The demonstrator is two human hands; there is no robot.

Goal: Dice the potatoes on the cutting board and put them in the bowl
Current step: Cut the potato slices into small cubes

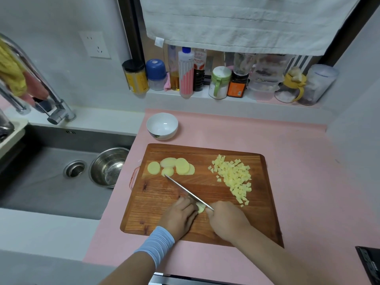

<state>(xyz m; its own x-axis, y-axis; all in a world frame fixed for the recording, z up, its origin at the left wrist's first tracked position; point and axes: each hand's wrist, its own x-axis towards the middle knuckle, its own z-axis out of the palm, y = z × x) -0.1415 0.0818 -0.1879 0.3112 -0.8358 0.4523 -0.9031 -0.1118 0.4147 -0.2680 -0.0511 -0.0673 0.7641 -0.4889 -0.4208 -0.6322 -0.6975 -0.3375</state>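
Observation:
A wooden cutting board [156,198] lies on the pink counter. Several round potato slices [174,166] lie at its far left, and a heap of potato dice [234,176] sits at its right. My left hand [180,218] holds down a small stack of potato slices [201,208] at the near middle with curled fingers. My right hand [227,220] grips the handle of a knife [185,190], whose blade runs away to the upper left, over that stack. The handle is hidden in my fist. A white bowl [162,126] stands behind the board, nothing in it.
Left of the board is a sink [51,182] with a steel bowl [108,166] in it and a tap [41,89] above. Bottles and jars [205,79] line the ledge at the back under a hanging towel [246,23]. A dark appliance edge [370,262] shows at the bottom right.

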